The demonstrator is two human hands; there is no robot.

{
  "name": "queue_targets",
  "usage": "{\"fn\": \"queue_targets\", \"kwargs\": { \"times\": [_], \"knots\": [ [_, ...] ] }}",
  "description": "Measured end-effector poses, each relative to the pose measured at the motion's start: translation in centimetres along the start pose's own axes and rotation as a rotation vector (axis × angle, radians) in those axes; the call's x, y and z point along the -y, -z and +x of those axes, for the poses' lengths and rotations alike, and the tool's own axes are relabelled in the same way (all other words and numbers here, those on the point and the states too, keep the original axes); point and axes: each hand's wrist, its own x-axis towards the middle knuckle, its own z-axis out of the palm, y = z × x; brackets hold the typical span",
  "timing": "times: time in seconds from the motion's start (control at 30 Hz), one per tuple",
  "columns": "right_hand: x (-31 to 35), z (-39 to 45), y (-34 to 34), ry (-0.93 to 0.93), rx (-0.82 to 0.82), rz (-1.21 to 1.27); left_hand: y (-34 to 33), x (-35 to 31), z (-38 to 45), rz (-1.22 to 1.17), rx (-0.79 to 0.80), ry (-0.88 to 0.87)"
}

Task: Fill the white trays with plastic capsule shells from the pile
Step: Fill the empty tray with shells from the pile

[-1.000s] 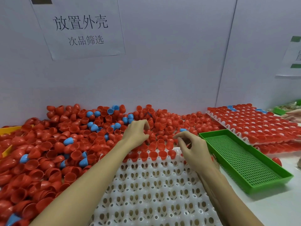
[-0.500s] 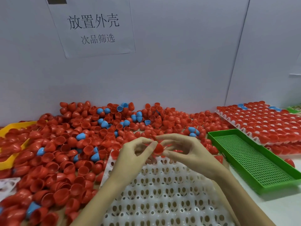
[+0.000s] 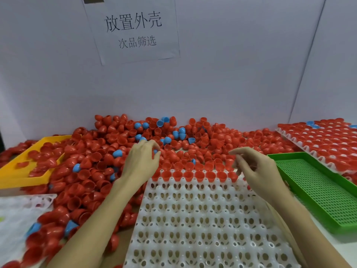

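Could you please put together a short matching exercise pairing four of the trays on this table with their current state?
Things:
1. white tray in front
2. green tray
3. yellow tray
4. far-right white tray

States:
A. holds no shells
B. covered in red shells, a few blue
C. only its far row filled with red shells
D. partly buried by the pile's left edge

Pairs: 1-C, 2-A, 3-D, 4-B

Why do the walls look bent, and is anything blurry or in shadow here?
Head view: the wide lens bows the wall seam and tilts the sign. Light is soft and even, with only a faint shadow beside the green tray. The shells at the lower left corner are smeared, while the white tray and both hands look fairly sharp.
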Motion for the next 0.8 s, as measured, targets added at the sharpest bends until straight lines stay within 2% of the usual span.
{"fn": "queue_targets", "kwargs": {
  "times": [0.13,0.27,0.33,0.47,0.57,0.8],
  "knots": [
    [0.1,-0.2,-0.6,0.005,0.012,0.0,-2.1,-1.0,4.7,0.119,0.125,-0.154],
    [0.1,-0.2,-0.7,0.001,0.013,0.005,-3.7,0.6,7.9,0.455,0.472,-0.273],
    [0.1,-0.1,-0.6,0.004,0.006,-0.005,-4.4,1.4,8.4,0.588,0.542,-0.258],
    [0.0,-0.1,-0.6,0.005,0.011,-0.008,-5.9,2.0,8.0,0.584,0.239,-0.333],
    [0.0,-0.1,-0.6,-0.004,0.012,-0.002,-5.6,2.3,7.5,0.509,0.161,-0.349],
    [0.1,-0.1,-0.6,-0.02,0.007,0.012,-1.0,-0.4,6.0,-0.15,-0.067,-0.296]
  ]
}}
